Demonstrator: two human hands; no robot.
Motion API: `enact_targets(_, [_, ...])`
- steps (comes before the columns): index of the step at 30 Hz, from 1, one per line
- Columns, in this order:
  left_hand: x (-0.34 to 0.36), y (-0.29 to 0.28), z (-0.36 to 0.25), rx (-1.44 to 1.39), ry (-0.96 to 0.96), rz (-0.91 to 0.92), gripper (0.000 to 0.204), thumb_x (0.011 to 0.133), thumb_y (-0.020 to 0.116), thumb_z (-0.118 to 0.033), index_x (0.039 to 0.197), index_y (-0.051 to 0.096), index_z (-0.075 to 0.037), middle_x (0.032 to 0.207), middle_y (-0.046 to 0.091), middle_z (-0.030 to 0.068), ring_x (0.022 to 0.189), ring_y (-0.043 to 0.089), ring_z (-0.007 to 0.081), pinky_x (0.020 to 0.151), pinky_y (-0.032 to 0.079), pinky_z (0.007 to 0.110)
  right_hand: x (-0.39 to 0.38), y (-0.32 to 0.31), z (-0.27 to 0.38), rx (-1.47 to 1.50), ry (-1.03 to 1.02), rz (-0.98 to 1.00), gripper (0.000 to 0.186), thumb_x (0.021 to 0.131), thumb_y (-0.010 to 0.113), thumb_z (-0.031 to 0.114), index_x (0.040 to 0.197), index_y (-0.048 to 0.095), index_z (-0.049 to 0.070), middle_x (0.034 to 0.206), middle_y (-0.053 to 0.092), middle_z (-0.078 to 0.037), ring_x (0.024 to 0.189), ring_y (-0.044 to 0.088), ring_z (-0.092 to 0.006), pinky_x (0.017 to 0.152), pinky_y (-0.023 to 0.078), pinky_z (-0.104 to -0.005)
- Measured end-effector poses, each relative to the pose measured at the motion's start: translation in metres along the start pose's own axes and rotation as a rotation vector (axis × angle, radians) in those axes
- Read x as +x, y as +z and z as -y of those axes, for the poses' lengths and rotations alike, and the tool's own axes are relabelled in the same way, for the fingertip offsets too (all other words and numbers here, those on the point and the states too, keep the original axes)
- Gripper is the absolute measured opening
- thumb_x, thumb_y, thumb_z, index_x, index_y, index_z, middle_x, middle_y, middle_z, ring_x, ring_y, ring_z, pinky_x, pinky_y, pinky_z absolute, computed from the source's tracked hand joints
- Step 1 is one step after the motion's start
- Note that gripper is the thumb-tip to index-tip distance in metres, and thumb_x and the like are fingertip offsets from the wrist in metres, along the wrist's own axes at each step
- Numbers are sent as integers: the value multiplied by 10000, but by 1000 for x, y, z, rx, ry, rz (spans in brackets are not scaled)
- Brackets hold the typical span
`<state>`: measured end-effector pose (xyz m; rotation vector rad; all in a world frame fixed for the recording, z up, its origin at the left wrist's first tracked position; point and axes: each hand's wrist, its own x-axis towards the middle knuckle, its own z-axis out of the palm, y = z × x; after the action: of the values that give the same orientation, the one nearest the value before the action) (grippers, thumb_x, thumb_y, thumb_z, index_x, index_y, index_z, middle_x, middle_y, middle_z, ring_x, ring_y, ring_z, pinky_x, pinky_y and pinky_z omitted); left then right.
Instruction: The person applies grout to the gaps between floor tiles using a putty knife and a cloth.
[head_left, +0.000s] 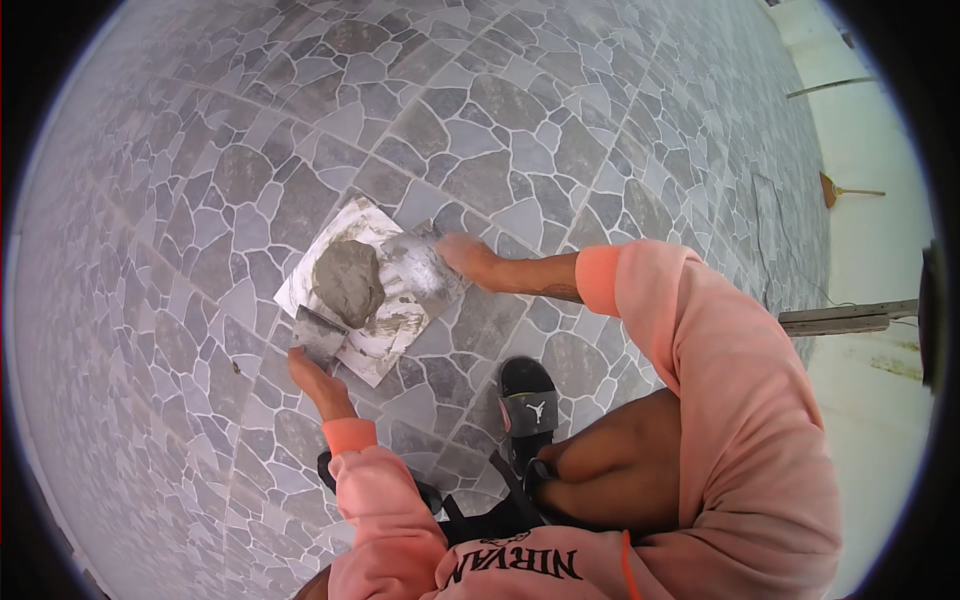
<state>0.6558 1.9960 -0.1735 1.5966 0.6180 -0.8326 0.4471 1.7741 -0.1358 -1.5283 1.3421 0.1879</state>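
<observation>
A mound of grey wet mortar [345, 280] rests on a white square board [385, 350] smeared with grey, lying on the floor. My left hand [310, 370] is closed on a small metal scraper [320, 330], held at the board's lower-left edge against the mound. My right hand [466, 258], slightly blurred, grips a wide metal trowel [415, 265] whose blade lies over the board's right part, beside the mortar.
Grey mosaic-patterned tiles [480, 150] surround the board. My sandalled foot [528, 400] is just below it. At the far right are a pale wall [865, 170], a broom [835, 190] and a long wooden plank [840, 320] with a wire near it.
</observation>
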Motion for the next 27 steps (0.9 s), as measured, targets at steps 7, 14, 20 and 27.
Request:
enact_targets(7, [9, -4, 1, -26, -48, -44, 396, 771, 526, -356, 1113, 550, -157, 1119, 552, 20, 1034, 461, 190, 853, 304, 404, 13, -10, -15, -66, -165, 34, 314, 884, 442, 253, 921, 615, -7, 908, 591, -163, 851, 535, -302, 758, 418, -407])
enact_targets(14, [2, 9, -12, -143, 158, 32, 277, 831, 494, -291, 989, 592, -85, 992, 594, 21, 884, 542, 157, 704, 392, 309, 20, -48, -4, 463, -105, 141, 169, 839, 531, 185, 834, 609, 35, 764, 541, -14, 713, 472, -132, 661, 394, -315])
enact_targets(20, [-22, 27, -44, -166, 163, 40, 340, 835, 503, -306, 1061, 579, -64, 1024, 592, 48, 947, 564, 196, 772, 431, 357, 25, -43, 6, 651, 35, 287, 87, 800, 588, 150, 817, 617, 70, 785, 574, -11, 666, 531, -136, 580, 435, -324])
enact_targets(27, [-40, 48, -70, -294, 205, 149, 367, 818, 534, -283, 1110, 534, -62, 1067, 572, 75, 961, 553, 221, 762, 436, 383, 11, -30, 14, 702, 19, 494, 94, 795, 600, 165, 840, 604, 83, 793, 562, -9, 708, 551, -133, 646, 486, -310])
